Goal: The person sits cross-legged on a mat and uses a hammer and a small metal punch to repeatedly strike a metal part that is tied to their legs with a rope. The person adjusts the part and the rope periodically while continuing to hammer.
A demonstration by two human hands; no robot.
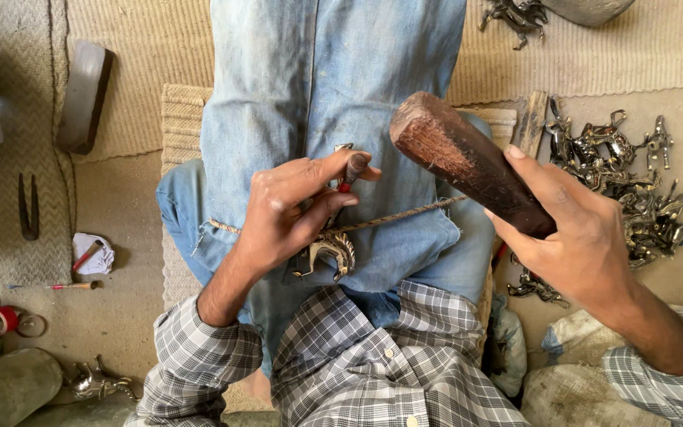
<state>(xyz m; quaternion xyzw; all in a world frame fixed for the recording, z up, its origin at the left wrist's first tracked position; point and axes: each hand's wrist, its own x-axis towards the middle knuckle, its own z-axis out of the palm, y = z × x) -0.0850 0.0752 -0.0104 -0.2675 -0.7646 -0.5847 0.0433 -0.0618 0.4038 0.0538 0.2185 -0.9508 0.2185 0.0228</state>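
Observation:
My left hand [294,209] pinches a thin metal punch [351,172] upright over a small shiny metal figure [327,251] that rests on my denim-covered lap. A twisted cord [405,215] runs across the lap from under that hand. My right hand [575,237] grips a thick dark wooden mallet [464,158], raised at a slant with its blunt end above and right of the punch.
A heap of several shiny metal figures [630,178] lies on the floor at the right, with more at the top [515,14]. Another figure [98,383] lies at the bottom left. Metal tongs [28,207], a wooden block [84,95] and woven mats are on the left.

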